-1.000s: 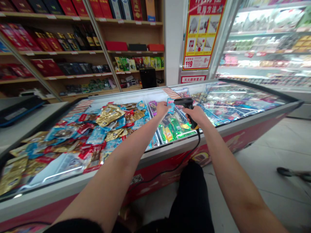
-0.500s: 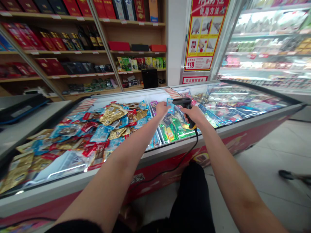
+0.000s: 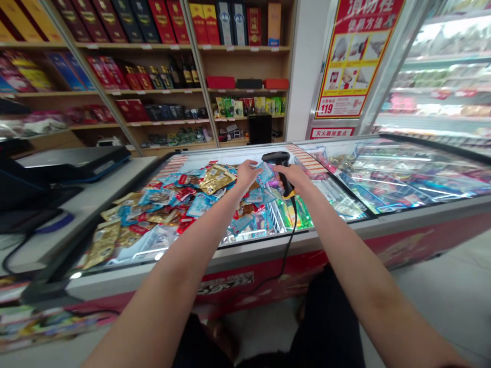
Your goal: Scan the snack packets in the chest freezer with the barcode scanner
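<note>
My right hand (image 3: 292, 177) is wrapped round the grip of a black and yellow barcode scanner (image 3: 276, 158), whose cable hangs down over the freezer's front. Beside it, my left hand (image 3: 247, 174) has its thumb and fingers at the edge of a small light-blue snack packet (image 3: 265, 174). This packet is between both hands, just below the scanner's head, and the right fingertips are close to it. Under the hands lies a glass-topped chest freezer (image 3: 199, 250). A heap of gold, red and blue snack packets (image 3: 217, 179) is spread left of my hands.
Green packets (image 3: 295, 212) are in a white basket below the right hand. At the left, a counter (image 3: 141, 171) bears dark equipment (image 3: 76, 161). Shelves with boxes (image 3: 161, 23) and bottles stand behind the freezer. A red notice (image 3: 358, 56) hangs on the wall; a lit display fridge (image 3: 433, 76) is at the right.
The view has turned left, showing more of the counter. Both hands, with the scanner and packet, have shifted left over the freezer, closer to the heap.
</note>
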The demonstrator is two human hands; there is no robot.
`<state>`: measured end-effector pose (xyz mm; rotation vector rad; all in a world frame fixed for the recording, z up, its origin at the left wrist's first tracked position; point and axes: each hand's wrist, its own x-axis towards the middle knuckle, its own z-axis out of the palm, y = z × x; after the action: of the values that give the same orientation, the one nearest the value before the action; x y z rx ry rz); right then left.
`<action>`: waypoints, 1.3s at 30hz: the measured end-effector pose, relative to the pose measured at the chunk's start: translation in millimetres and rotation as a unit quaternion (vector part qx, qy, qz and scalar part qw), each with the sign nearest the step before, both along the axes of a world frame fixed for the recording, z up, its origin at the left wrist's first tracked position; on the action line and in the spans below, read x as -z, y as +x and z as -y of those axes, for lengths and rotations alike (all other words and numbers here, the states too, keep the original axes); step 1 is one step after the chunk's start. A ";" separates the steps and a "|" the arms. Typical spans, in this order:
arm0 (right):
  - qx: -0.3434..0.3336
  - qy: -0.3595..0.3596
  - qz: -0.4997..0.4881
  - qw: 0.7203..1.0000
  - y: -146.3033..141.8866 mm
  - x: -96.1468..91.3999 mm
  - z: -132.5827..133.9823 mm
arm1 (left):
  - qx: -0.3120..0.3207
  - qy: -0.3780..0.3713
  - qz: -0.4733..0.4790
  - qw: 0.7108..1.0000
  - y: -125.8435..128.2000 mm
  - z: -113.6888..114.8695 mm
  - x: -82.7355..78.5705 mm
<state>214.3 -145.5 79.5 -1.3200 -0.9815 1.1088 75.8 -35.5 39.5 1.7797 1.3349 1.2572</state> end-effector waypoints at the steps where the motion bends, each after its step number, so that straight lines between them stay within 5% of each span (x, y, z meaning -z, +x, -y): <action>1: -0.008 -0.005 -0.013 1.000 -7.5 -0.7 -5.0 | -0.006 -0.001 0.002 1.000 -14.3 -0.3 -3.4; 8: -0.013 -0.028 -0.037 0.999 -34.4 11.7 -29.9 | -0.107 0.025 -0.083 0.990 -125.4 8.3 -23.6; 14: 0.057 -0.056 0.049 0.996 -23.8 45.9 -44.6 | -0.219 0.051 -0.283 0.932 -175.9 38.5 2.6; 18: 0.107 -0.075 0.152 0.980 -15.4 67.0 -56.4 | -0.257 0.119 -0.333 0.900 -144.9 75.7 21.2; 20: 0.117 -0.079 0.212 0.967 -12.8 72.1 -60.7 | -0.209 0.153 -0.348 0.901 -109.9 99.3 27.4; 24: 0.106 -0.100 0.301 0.942 -11.1 69.1 -63.1 | -0.008 0.177 -0.396 0.901 -32.4 141.5 44.3; 28: 0.079 -0.106 0.337 0.932 -6.4 59.2 -52.8 | 0.020 0.181 -0.401 0.898 4.8 155.6 61.4; 32: 0.066 -0.074 0.329 0.939 12.4 54.2 -7.9 | 0.036 0.161 -0.385 0.908 0.2 149.2 67.9; 35: 0.068 0.031 0.199 0.977 35.7 58.6 62.5 | 0.054 0.160 -0.383 0.908 -2.7 144.5 68.8; 37: -0.032 0.053 0.108 0.992 53.1 70.9 120.3 | 0.060 0.167 -0.383 0.907 0.1 142.6 68.1; 39: -0.156 0.000 0.071 0.985 71.8 96.8 176.1 | 0.066 0.174 -0.378 0.907 1.7 142.8 65.4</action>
<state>286.1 -321.6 -17.3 -1.2867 -1.3289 1.2594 77.5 -178.3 -25.9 2.7411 1.3835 0.7705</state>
